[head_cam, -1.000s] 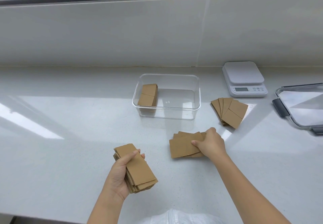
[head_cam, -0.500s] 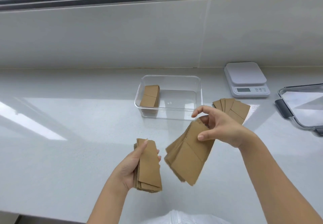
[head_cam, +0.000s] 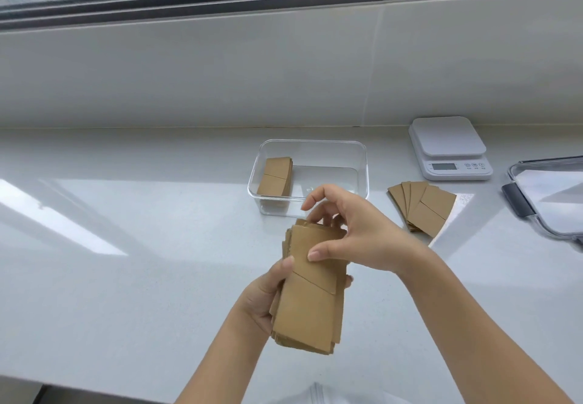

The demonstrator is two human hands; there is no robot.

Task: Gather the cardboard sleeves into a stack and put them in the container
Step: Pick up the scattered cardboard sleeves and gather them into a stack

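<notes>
A thick stack of brown cardboard sleeves (head_cam: pixel 310 302) is held above the white counter by both hands. My left hand (head_cam: pixel 262 296) grips its lower left side from beneath. My right hand (head_cam: pixel 353 230) pinches the top of the stack, thumb on its face. Behind them stands the clear plastic container (head_cam: pixel 359 167), with a small stack of sleeves (head_cam: pixel 276 176) leaning at its left end. A fanned pile of sleeves (head_cam: pixel 424 206) lies on the counter to the right of the container.
A white digital scale (head_cam: pixel 449 146) sits at the back right. A clear lid with a dark clasp (head_cam: pixel 549 198) lies at the right edge. The white wall and window sill rise behind the counter, whose front edge is near my body.
My right hand lifted a bunch of sleeves off the counter and brought it onto the stack in my left hand. Both bunches now form one stack, raised toward the container.
</notes>
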